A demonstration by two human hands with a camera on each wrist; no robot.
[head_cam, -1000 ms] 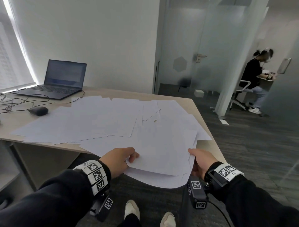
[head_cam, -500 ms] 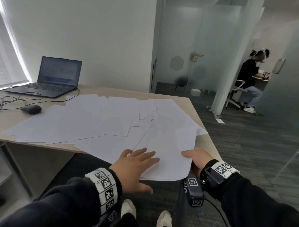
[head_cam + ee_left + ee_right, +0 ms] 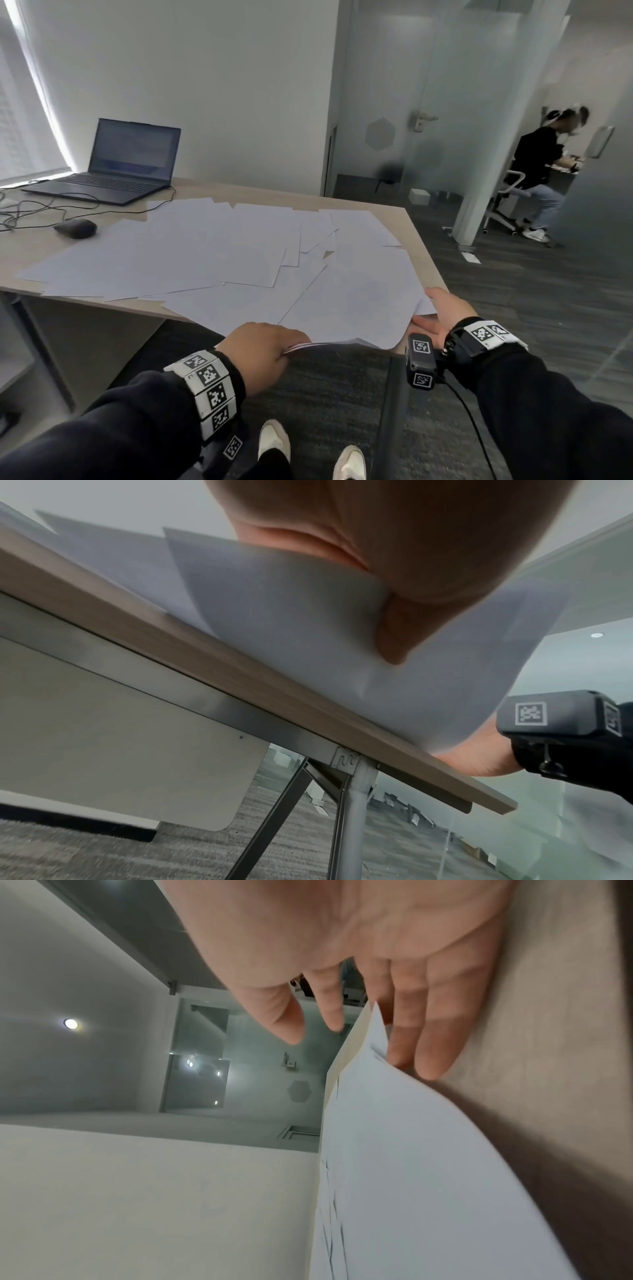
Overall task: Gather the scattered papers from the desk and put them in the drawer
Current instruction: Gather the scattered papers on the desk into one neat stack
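Many white papers [image 3: 191, 253] lie spread over the wooden desk [image 3: 260, 193]. A loose stack of papers [image 3: 356, 301] overhangs the near right corner. My left hand [image 3: 270, 346] pinches the stack's near edge, knuckles on top and the thumb [image 3: 397, 631] under the sheets [image 3: 308, 631]. My right hand [image 3: 442, 311] is at the stack's right edge with straight fingers [image 3: 404, 1031], some lying on the desk [image 3: 548, 1069] under the lifted paper edge [image 3: 411, 1177]. No drawer is in view.
A laptop [image 3: 113, 171], a mouse [image 3: 75, 228] and cables [image 3: 30, 212] sit at the desk's far left. A metal leg [image 3: 352, 818] stands under the desk's near edge. A person [image 3: 537, 164] sits behind the glass partition [image 3: 411, 102] at the right.
Half a second ago my left hand lay flat on top of the stack; now it pinches the stack's near edge. My right hand has stayed at the right edge.
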